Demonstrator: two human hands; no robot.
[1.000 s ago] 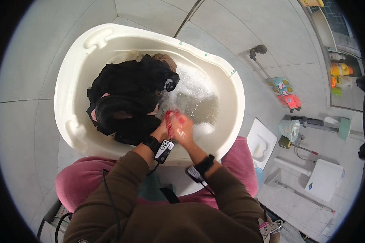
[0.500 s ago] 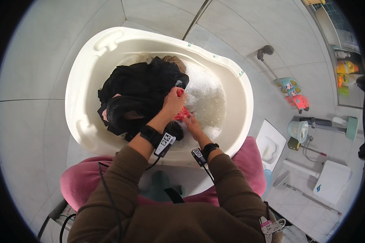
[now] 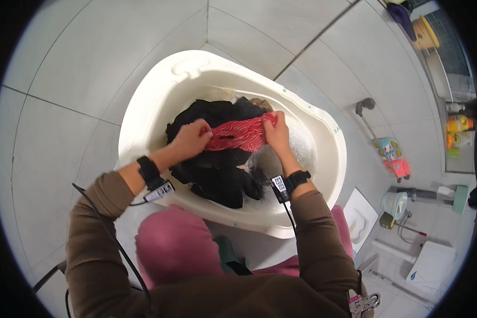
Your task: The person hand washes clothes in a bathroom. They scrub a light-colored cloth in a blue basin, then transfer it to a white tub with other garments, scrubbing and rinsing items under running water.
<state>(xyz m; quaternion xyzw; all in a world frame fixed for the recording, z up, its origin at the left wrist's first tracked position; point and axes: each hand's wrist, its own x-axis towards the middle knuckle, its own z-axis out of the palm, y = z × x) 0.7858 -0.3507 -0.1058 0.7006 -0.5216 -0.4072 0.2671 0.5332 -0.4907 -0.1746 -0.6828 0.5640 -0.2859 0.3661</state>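
Note:
Stretched between my hands is a red cloth with a fine white pattern (image 3: 241, 133) and a small dark slit or mark toward its left. The fingers of my left hand (image 3: 193, 139) are closed on its left end. At the far right corner, my right hand (image 3: 277, 135) pinches it. Beneath the cloth lies a heap of wet black clothing (image 3: 220, 183), piled in an off-white plastic tub (image 3: 138, 114). Behind the heap, a bit of brown fabric (image 3: 262, 103) shows. Foamy water (image 3: 303, 153) fills the tub's right side.
My knees in pink trousers (image 3: 172, 238) flank the tub's near side. Tiled walls rise behind and left. To the right are a shower head (image 3: 365, 104), a squat toilet (image 3: 359, 221), a small bucket (image 3: 394, 203) and a shelf with bottles (image 3: 458, 124). Cables run from both wrist devices.
The red cloth was bunched between my hands and is now spread out. My left hand has moved left, my right hand up and right. The whole view has shifted.

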